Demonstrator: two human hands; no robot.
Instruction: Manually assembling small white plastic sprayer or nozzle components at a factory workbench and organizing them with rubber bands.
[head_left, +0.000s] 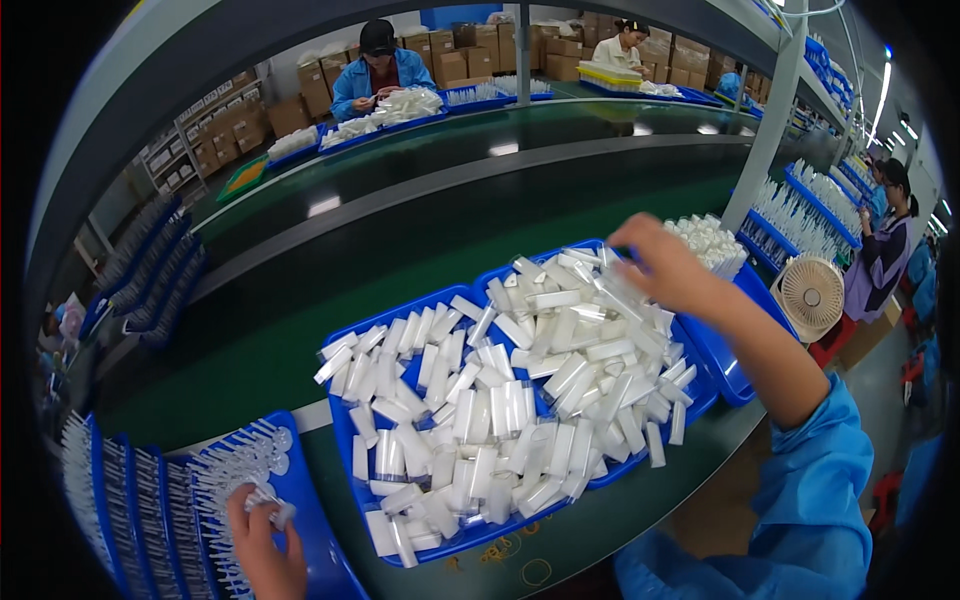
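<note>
Head view: small clear pieces point(268, 505) are pinched in the left hand point(262, 545); the right hand point(668, 268), fingers curled, reaches into heaped white tubes point(500, 400), which could be knocked off the blue tray point(345, 440).

glossy blue plastic tray point(350, 440), translucent plastic tubes point(500, 400)

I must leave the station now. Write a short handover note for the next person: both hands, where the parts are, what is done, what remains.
Left hand: holds a small clear part over the blue rack at lower left.
Right hand: reaches into the far end of the pile, touching the white tubes.
Parts: tubes heaped loose across the blue trays in front.
Done: several racks at left look filled with clear parts.
Left: a large heap of tubes remains in the trays.
</note>
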